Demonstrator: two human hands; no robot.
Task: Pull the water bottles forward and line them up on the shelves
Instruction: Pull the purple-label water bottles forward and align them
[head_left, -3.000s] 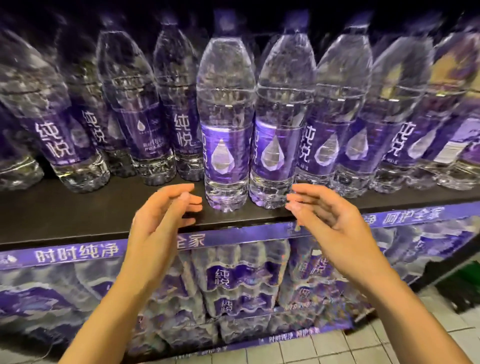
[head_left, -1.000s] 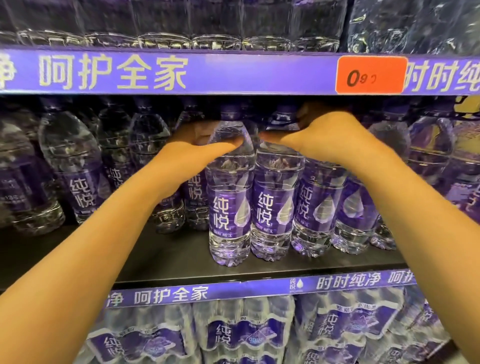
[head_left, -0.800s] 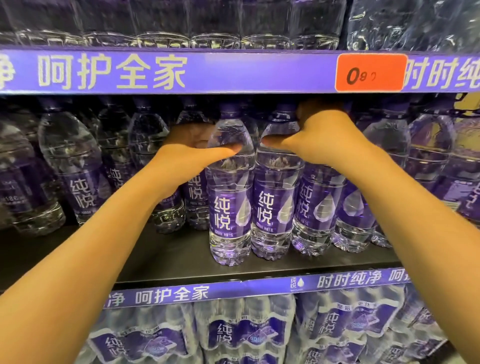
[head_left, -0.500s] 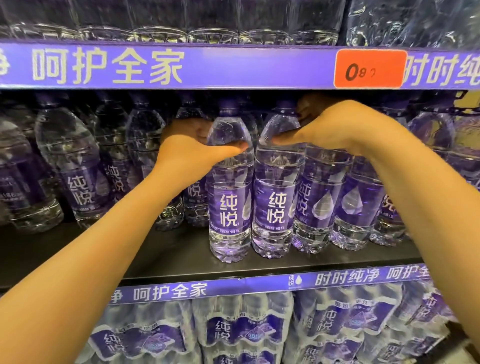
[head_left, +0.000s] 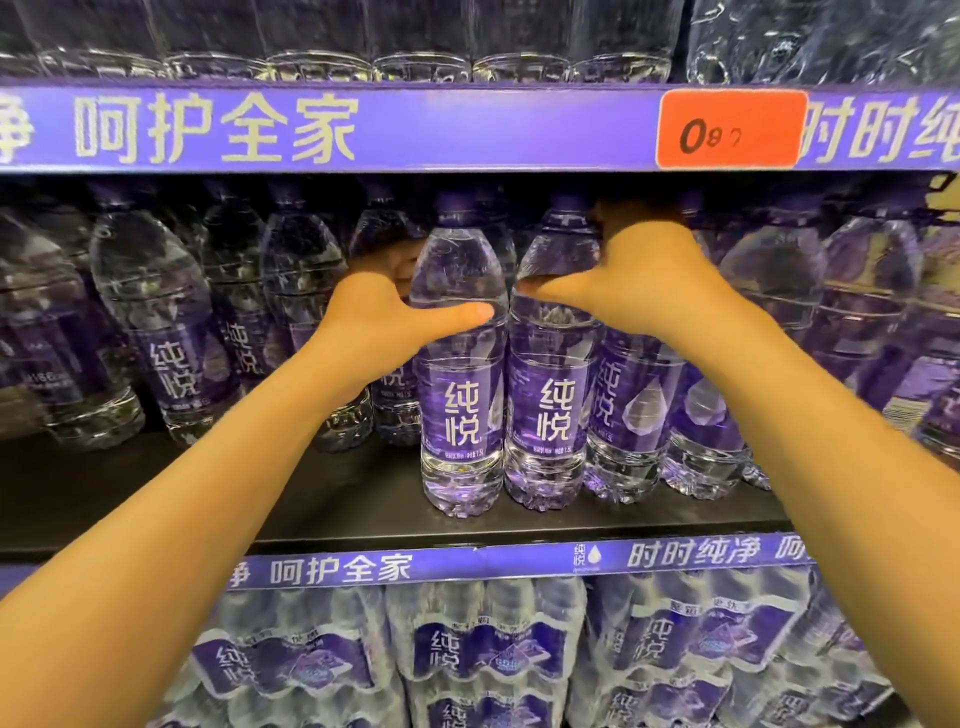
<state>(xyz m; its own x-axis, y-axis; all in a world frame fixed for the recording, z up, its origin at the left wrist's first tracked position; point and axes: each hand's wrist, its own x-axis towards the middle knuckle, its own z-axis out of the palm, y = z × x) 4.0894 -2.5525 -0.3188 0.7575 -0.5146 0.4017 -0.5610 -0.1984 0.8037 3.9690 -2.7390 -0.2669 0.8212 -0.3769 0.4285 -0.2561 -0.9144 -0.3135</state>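
Note:
Clear water bottles with purple labels fill the dark middle shelf (head_left: 322, 499). Two stand upright side by side nearest the front edge. My left hand (head_left: 379, 317) wraps the shoulder of the left front bottle (head_left: 460, 410), thumb across its front. My right hand (head_left: 623, 275) grips the shoulder of the right front bottle (head_left: 548, 410), thumb pointing left; its fingers are hidden behind the bottle. More bottles (head_left: 644, 415) stand to the right, slightly further back. Those on the left (head_left: 161, 338) stand deeper on the shelf.
A purple shelf strip (head_left: 363, 127) with white characters and an orange price tag (head_left: 730, 130) runs just above my hands. Bottle bases line the shelf above. Below, shrink-wrapped bottle packs (head_left: 488, 654) sit under another purple strip (head_left: 467, 564). Bare shelf lies in front of the left bottles.
Three seconds ago both hands hung open below the shelf edge. They have risen and closed on the two front bottles' shoulders, and both labels have turned to face front.

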